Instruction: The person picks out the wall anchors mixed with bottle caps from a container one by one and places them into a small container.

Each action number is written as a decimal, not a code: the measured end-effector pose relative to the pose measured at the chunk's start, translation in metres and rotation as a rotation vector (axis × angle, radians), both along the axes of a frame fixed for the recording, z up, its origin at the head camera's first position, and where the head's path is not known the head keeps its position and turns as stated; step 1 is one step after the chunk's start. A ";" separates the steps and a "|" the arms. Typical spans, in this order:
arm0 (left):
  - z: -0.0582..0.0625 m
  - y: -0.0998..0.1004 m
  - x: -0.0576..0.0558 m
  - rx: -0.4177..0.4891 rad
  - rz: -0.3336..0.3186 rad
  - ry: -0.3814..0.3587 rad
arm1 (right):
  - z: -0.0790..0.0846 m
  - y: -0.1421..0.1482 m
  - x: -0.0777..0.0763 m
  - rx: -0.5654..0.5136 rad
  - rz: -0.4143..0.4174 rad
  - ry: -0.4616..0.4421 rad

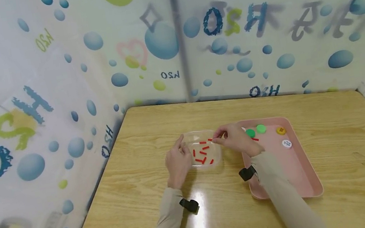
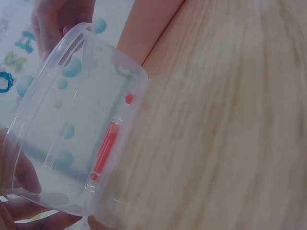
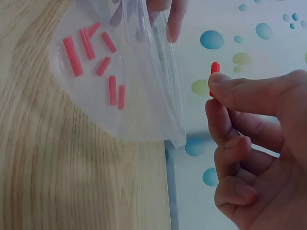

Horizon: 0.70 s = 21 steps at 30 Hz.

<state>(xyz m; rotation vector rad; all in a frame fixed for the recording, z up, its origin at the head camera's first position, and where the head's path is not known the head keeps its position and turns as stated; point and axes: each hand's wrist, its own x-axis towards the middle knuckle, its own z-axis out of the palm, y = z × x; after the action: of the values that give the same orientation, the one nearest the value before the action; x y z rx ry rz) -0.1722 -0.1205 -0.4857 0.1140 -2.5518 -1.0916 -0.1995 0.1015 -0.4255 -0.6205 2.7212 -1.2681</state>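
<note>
A clear plastic container [image 1: 191, 138] stands on the table with several short red sticks [image 1: 205, 147] scattered on its floor. My left hand [image 1: 178, 163] grips the container's left side; in the left wrist view the thumb [image 2: 26, 177] lies at the wall and fingers are below it. Above the container's right edge, my right hand [image 1: 236, 138] pinches one small red stick [image 3: 214, 68] between thumb and forefinger. In the right wrist view its other fingers are curled in and hold nothing. Red sticks also show through the wall in the left wrist view.
A pink tray [image 1: 300, 169] sits to the right, partly under my right forearm. In it lie green round pieces [image 1: 261, 128], a yellow button [image 1: 280, 130], a white button [image 1: 287, 144] and a red stick [image 1: 255, 139]. Patterned curtains [image 1: 171, 88] border the wooden table [image 1: 131, 218].
</note>
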 end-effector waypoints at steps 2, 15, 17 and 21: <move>0.000 0.000 0.000 0.004 -0.001 -0.001 | -0.001 -0.004 -0.001 -0.014 0.007 -0.011; 0.002 0.000 0.001 0.004 0.003 0.002 | -0.007 -0.024 0.000 -0.031 0.029 0.050; 0.002 0.000 0.001 0.001 0.005 0.002 | -0.007 -0.026 0.000 -0.030 0.035 0.052; 0.001 -0.001 0.000 0.006 0.001 0.006 | -0.006 -0.030 0.001 -0.021 0.043 0.074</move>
<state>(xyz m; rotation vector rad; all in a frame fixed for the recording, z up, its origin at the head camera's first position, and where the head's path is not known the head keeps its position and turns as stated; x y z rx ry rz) -0.1720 -0.1215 -0.4848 0.1135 -2.5428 -1.0976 -0.1983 0.0715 -0.4314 -0.7377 2.7400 -1.2913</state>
